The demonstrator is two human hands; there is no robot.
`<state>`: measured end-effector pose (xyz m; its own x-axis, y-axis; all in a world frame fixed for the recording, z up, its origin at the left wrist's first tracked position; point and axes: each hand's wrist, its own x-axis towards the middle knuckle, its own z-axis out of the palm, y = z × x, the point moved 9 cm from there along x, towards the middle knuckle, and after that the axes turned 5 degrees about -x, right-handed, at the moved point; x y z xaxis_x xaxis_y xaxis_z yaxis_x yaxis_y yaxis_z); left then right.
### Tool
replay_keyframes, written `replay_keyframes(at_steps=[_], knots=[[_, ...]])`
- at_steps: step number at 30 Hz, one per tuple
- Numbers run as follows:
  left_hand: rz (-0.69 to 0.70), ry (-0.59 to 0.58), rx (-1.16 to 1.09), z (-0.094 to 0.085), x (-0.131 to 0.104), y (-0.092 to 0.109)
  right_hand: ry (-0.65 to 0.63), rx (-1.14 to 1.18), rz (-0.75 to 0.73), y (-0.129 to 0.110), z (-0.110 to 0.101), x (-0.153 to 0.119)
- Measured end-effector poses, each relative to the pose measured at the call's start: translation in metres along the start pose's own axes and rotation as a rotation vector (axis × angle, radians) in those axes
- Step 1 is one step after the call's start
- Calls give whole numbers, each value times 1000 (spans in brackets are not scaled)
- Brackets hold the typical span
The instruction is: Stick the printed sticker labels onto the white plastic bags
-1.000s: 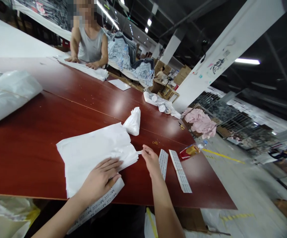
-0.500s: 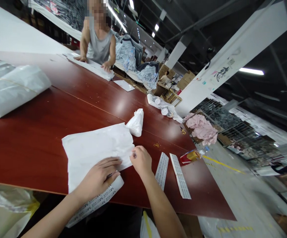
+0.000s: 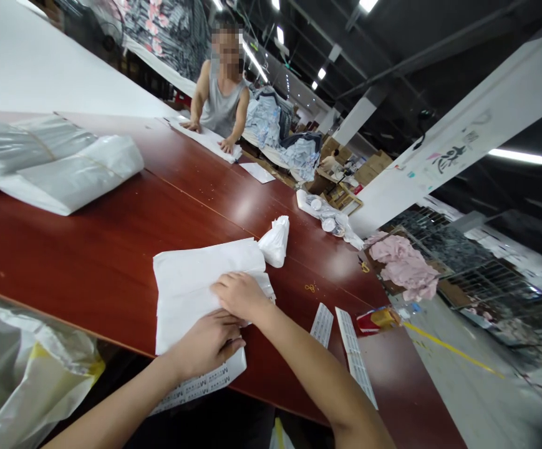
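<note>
A stack of white sheets or flat bags [image 3: 186, 274] lies on the red-brown table near its front edge. My left hand [image 3: 212, 340] rests on the lower part of the stack, fingers spread out flat, beside a sheet of printed labels [image 3: 205, 381] that sticks out over the table edge. Just above it my right hand [image 3: 240, 296] lies on the white stack, palm down with slightly bent fingers, partly over the left fingertips. A knotted white plastic bag [image 3: 275, 242] touches the stack's upper right corner.
Two label strips [image 3: 322, 324] [image 3: 355, 355] and a red-yellow packet [image 3: 376, 320] lie right. Wrapped grey-white bundles [image 3: 78, 174] are at left. Yellow scissors [image 3: 363, 266] lie near the right edge. Across the table [image 3: 135, 249] a person [image 3: 224, 100] presses on white sheets.
My right hand has moved left from the stack's right edge onto its middle, close to my left hand. The view has shifted, so the surroundings appear farther right.
</note>
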<state>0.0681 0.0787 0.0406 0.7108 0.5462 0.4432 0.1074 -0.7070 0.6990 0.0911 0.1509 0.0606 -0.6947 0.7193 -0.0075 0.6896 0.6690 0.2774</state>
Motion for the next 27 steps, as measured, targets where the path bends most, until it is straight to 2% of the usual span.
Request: replay_keyframes(at_steps=[3, 6, 10, 13, 16, 18, 23, 25, 27], knots=[[-10, 33, -5, -7, -2, 2, 8, 68, -51, -6, -11, 2], [17, 75, -28, -13, -3, 6, -81, 1, 28, 17, -15, -31], [32, 115, -57, -17, -3, 6, -183, -103, 106, 46, -7, -70], [19, 136, -52, -17, -3, 2, -198, -80, 79, 47, 3, -70], [0, 130, -40, -14, -3, -2, -185, -47, 63, 38, 9, -51], [-19, 114, -17, -10, -1, -3, -130, -43, 40, 24, 7, -28], [-74, 73, 3, -5, 3, 1, 71, 34, -191, -37, -12, 50], [-59, 68, -51, -9, 3, 8, 48, 169, -159, -35, -23, 77], [-87, 59, -148, -17, 3, 9, 67, 373, 70, 0, -42, 85]])
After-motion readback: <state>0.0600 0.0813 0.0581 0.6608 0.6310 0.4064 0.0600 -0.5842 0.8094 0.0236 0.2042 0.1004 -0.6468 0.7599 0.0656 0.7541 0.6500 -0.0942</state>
